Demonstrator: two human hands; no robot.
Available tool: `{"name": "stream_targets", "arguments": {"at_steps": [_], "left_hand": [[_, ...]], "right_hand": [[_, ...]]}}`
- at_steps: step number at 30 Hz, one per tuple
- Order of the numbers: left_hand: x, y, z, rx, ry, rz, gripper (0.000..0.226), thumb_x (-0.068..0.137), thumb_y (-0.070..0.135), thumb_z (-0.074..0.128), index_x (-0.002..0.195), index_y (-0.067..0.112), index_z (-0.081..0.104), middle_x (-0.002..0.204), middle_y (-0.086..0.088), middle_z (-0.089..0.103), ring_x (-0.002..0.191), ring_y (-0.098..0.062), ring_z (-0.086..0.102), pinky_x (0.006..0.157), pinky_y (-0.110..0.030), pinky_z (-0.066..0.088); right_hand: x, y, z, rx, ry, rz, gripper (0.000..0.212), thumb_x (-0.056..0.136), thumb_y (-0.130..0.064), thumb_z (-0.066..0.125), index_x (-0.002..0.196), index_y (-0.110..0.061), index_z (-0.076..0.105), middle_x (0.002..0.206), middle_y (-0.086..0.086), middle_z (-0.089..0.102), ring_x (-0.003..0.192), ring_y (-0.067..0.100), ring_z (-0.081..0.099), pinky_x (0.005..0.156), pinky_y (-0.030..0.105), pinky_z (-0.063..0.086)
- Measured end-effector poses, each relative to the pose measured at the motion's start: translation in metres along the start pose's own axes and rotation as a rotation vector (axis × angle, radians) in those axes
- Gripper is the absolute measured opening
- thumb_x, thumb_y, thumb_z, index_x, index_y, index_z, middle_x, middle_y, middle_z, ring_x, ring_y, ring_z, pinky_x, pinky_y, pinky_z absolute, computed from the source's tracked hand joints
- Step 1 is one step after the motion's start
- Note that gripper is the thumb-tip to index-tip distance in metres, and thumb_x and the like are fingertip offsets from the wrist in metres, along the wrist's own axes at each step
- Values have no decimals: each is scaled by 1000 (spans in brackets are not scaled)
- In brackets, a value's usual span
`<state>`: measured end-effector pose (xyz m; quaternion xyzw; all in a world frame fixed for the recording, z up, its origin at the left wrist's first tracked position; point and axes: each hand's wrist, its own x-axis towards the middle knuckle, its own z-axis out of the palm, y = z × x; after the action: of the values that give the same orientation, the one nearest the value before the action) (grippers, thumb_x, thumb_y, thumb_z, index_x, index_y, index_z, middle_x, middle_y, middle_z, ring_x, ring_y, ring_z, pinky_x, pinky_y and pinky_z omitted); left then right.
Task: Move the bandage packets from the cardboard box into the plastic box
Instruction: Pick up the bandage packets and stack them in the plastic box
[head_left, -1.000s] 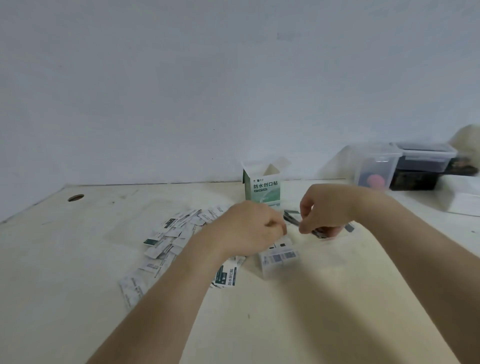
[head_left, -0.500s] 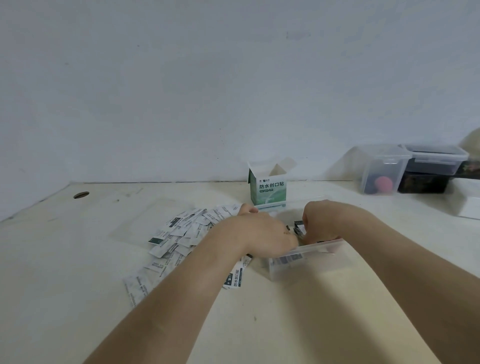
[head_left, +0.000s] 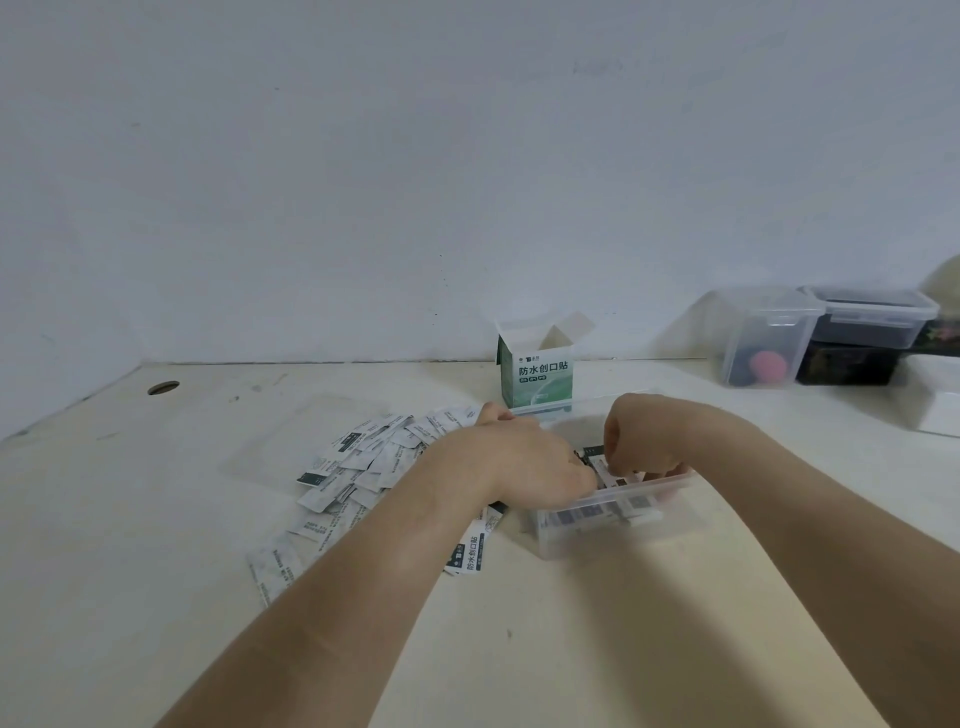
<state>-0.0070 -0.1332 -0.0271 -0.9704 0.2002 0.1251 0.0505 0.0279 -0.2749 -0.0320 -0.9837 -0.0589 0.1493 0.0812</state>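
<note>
A green and white cardboard box (head_left: 535, 376) stands open at the back of the table. In front of it sits a clear plastic box (head_left: 613, 525) with bandage packets (head_left: 605, 467) inside. My left hand (head_left: 524, 467) reaches over its left rim, fingers down among the packets. My right hand (head_left: 641, 441) is inside the box, fingers curled on packets; the fingertips are hidden. Several loose bandage packets (head_left: 363, 467) lie spread on the table to the left, partly under my left forearm.
A clear lid (head_left: 306, 431) lies flat behind the loose packets. Lidded plastic containers (head_left: 769, 338) and a dark box (head_left: 852, 364) stand at the back right. A white object (head_left: 935, 415) sits at the right edge. A round hole (head_left: 163, 387) is at the far left.
Both hands have come down from above the table into the plastic box, carrying the packets in with them. The camera has shifted slightly.
</note>
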Motion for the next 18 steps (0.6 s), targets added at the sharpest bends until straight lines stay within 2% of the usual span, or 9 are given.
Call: {"name": "stream_targets", "arguments": {"at_steps": [3, 6, 9, 11, 15, 18], "left_hand": [[2, 2, -2, 20, -17, -21, 40, 98, 30, 14, 72, 21, 43, 75, 8, 45, 103, -21, 36, 108, -44, 14], [4, 3, -4, 33, -49, -36, 41, 98, 32, 14, 70, 21, 41, 75, 7, 45, 103, -21, 36, 106, -44, 16], [7, 4, -5, 35, -65, -54, 41, 98, 34, 13, 72, 21, 43, 76, 6, 46, 104, -22, 36, 103, -44, 17], [8, 4, -5, 23, -70, -58, 42, 98, 35, 14, 72, 22, 43, 77, 6, 48, 107, -21, 37, 104, -44, 16], [8, 4, -5, 43, -98, -46, 44, 97, 39, 10, 74, 23, 45, 79, 7, 49, 108, -21, 37, 105, -44, 15], [8, 4, -5, 60, -114, -30, 44, 96, 39, 11, 77, 23, 47, 80, 6, 50, 109, -21, 37, 104, -44, 15]], "right_hand": [[-1, -1, 0, 6, -3, -4, 26, 88, -5, 53, 111, -3, 66, 75, 6, 58, 55, 15, 50, 44, 20, 39], [-2, -1, -1, 36, -6, -10, 25, 90, -7, 54, 113, -4, 64, 71, 5, 56, 60, 18, 54, 49, 22, 45], [-1, 1, -1, 87, -18, -9, 25, 90, -8, 56, 109, -4, 71, 94, 13, 71, 62, 21, 59, 58, 26, 53], [0, 1, -2, 94, -31, -6, 25, 91, -7, 54, 110, -2, 70, 102, 13, 72, 61, 19, 58, 61, 27, 53], [-1, 0, -4, 85, -47, -12, 23, 93, -11, 56, 109, -3, 70, 90, 6, 68, 50, 11, 53, 47, 19, 44], [-3, 1, -5, 85, -44, -7, 22, 93, -13, 56, 106, -2, 71, 87, 5, 65, 47, 11, 50, 41, 17, 41]]}}
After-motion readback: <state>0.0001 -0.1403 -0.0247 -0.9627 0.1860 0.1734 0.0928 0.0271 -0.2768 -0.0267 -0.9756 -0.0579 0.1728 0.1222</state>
